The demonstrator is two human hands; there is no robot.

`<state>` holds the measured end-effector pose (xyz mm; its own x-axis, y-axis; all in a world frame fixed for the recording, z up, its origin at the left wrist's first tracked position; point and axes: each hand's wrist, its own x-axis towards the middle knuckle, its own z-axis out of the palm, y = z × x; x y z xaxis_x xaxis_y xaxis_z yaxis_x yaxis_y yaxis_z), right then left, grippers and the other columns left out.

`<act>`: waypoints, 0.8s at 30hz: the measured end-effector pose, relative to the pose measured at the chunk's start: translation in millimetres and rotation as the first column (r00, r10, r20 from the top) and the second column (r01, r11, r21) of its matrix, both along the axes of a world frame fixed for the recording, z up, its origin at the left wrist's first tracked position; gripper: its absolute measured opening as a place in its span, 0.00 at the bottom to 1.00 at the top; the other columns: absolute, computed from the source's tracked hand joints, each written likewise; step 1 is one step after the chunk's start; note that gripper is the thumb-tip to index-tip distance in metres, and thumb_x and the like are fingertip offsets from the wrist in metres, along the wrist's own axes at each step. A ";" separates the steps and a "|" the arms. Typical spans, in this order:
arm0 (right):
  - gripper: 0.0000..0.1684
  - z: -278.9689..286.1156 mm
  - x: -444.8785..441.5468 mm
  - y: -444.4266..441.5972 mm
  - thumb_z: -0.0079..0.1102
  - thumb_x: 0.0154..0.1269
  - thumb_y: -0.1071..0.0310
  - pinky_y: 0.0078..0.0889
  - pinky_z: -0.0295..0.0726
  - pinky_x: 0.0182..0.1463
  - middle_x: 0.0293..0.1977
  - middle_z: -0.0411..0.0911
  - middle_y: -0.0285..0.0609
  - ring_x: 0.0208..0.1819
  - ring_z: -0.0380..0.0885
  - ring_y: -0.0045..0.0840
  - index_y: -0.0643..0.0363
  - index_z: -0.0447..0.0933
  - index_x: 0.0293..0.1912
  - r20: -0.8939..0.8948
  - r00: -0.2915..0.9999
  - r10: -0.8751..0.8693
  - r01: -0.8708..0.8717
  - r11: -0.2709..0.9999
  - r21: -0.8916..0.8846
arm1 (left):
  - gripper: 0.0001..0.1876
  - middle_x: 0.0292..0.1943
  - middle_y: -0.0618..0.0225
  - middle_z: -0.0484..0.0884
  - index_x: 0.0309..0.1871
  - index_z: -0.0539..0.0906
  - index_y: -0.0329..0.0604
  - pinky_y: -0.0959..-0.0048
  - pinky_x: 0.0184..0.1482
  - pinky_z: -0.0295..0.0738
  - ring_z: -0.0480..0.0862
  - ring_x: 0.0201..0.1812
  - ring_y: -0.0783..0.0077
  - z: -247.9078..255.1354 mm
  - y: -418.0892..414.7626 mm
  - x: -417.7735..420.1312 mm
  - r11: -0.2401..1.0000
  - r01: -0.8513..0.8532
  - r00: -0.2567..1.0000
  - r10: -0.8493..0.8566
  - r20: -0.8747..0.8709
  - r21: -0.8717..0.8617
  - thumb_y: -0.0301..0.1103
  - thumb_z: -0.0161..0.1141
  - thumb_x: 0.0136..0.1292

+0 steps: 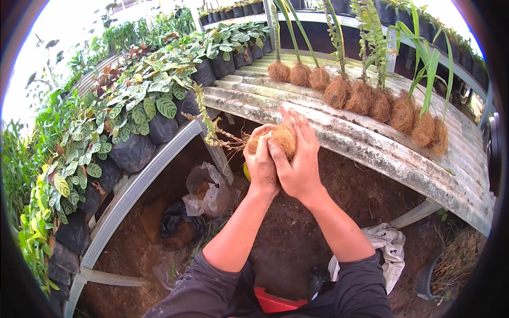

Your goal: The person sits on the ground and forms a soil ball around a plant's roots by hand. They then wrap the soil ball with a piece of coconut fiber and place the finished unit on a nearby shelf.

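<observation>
Between my two hands, near the middle of the view, is a ball of brown coir fibre point(285, 139). My left hand point(262, 163) cups its left and lower side; my right hand point(296, 155) presses on its right side with the fingers stretched upward. A plant stem with small yellow-green leaves point(206, 119) sticks out of the ball to the left. Beyond my hands, several fibre-wrapped root balls point(360, 97) stand in a row on a corrugated sheet point(350, 131), with green shoots rising from them.
Potted leafy plants in black bags point(133, 153) line a metal-framed bench point(139, 190) at left. Below lie a clear plastic bag point(206, 194), a black bag point(181, 216) and a white sack point(391, 246). A tub of dry roots point(453, 266) stands lower right; something red point(278, 301) is beneath me.
</observation>
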<state>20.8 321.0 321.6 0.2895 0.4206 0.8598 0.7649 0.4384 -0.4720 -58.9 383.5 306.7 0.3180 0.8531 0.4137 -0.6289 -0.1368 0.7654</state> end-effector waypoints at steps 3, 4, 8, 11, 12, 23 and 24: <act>0.42 10.3 9.9 -5.9 0.63 0.72 0.54 0.46 0.67 0.73 0.65 0.75 0.64 0.68 0.73 0.51 0.64 0.63 0.76 -0.223 0.917 0.330 -0.350 0.935 -0.053 | 0.15 0.48 0.60 0.84 0.55 0.79 0.38 0.66 0.53 0.83 0.86 0.47 0.67 3.1 0.1 1.3 0.998 0.010 1.000 -0.008 -0.019 0.067 0.34 0.45 0.76; 0.42 11.8 15.2 -5.8 0.63 0.72 0.54 0.44 0.67 0.74 0.65 0.74 0.63 0.69 0.73 0.48 0.64 0.62 0.77 -0.276 0.873 0.403 -0.438 0.896 -0.079 | 0.15 0.48 0.60 0.84 0.55 0.79 0.37 0.66 0.53 0.83 0.86 0.47 0.67 4.8 0.8 -1.6 0.995 0.032 0.999 -0.030 -0.024 0.098 0.34 0.45 0.75; 0.52 22.9 37.9 -11.0 0.68 0.71 0.54 0.37 0.62 0.77 0.70 0.71 0.56 0.73 0.67 0.34 0.61 0.51 0.82 -0.462 0.659 0.593 -0.729 0.655 -0.200 | 0.16 0.48 0.57 0.85 0.52 0.80 0.33 0.67 0.55 0.82 0.85 0.50 0.66 10.9 0.7 -13.2 0.969 0.175 0.984 -0.165 -0.069 0.174 0.31 0.46 0.68; 0.60 10.7 56.6 -3.1 0.73 0.67 0.52 0.37 0.60 0.78 0.75 0.63 0.50 0.75 0.63 0.32 0.58 0.44 0.83 -0.593 0.452 0.667 -0.878 0.449 -0.164 | 0.15 0.46 0.58 0.86 0.47 0.82 0.30 0.69 0.55 0.79 0.84 0.49 0.69 22.7 0.0 -18.8 0.931 0.246 0.967 -0.215 -0.137 0.270 0.28 0.51 0.60; 0.61 8.0 58.3 -1.0 0.73 0.66 0.52 0.37 0.61 0.78 0.75 0.62 0.47 0.75 0.64 0.31 0.56 0.44 0.84 -0.595 0.458 0.660 -0.877 0.445 -0.181 | 0.14 0.44 0.61 0.86 0.46 0.83 0.30 0.72 0.54 0.79 0.84 0.46 0.73 24.1 1.6 -21.9 0.920 0.261 0.962 -0.224 -0.155 0.293 0.26 0.52 0.60; 0.30 4.7 38.5 4.2 0.66 0.74 0.54 0.30 0.76 0.65 0.59 0.79 0.39 0.61 0.76 0.21 0.62 0.73 0.66 -0.712 0.334 0.617 -0.861 0.507 0.035 | 0.21 0.62 0.53 0.82 0.53 0.84 0.28 0.61 0.73 0.65 0.78 0.65 0.60 15.7 8.2 -11.3 0.932 0.078 0.996 -0.056 -0.071 0.354 0.36 0.45 0.76; 0.32 9.6 37.6 1.2 0.67 0.74 0.54 0.29 0.75 0.65 0.59 0.79 0.40 0.61 0.76 0.22 0.63 0.72 0.67 -0.682 0.376 0.627 -0.845 0.535 0.026 | 0.22 0.62 0.54 0.81 0.56 0.83 0.29 0.61 0.73 0.65 0.78 0.66 0.61 12.8 11.9 -8.3 0.936 0.097 0.995 -0.081 -0.061 0.337 0.38 0.43 0.78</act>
